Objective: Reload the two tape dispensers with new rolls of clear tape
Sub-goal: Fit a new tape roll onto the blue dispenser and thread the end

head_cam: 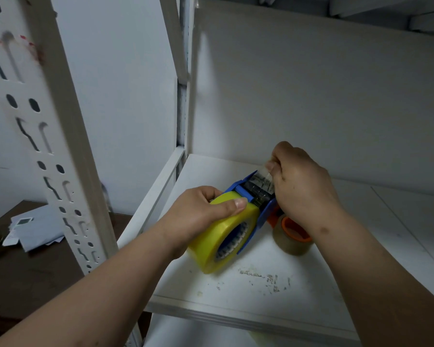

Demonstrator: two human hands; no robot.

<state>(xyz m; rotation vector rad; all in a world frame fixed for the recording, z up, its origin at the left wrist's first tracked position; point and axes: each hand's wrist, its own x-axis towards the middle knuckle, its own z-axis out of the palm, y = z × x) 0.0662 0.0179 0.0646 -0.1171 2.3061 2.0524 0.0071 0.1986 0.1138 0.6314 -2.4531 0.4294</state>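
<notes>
We observe a white shelf point(273, 291) in a slotted white metal rack, its surface smooth but scuffed with grey flecks near the front edge. On it, toward the left edge, sits a blue plastic tape dispenser point(257, 196) loaded with a wide roll of tape point(218, 242) that looks glossy yellow from the side; the roll's core shows a ribbed blue hub.

The left hand point(201, 211) is closed over the top of the roll, thumb pressed flat on its outer face. The right hand point(301, 186) is closed in a pinch on the free end of the clear tape strip point(262, 180), which stretches, shiny and wrinkled, from the dispenser's front end up to the fingertips.

Just beside the blue dispenser, partly hidden under the right wrist, we note a second roll of clear tape point(290, 242), brownish and translucent, round, mounted on an orange plastic dispenser point(295, 230); only part of the orange shows.

To the left of the rack stands a dark wooden bench point(23, 269) carrying pale paper envelopes point(35, 227). We can read no writing anywhere.
</notes>
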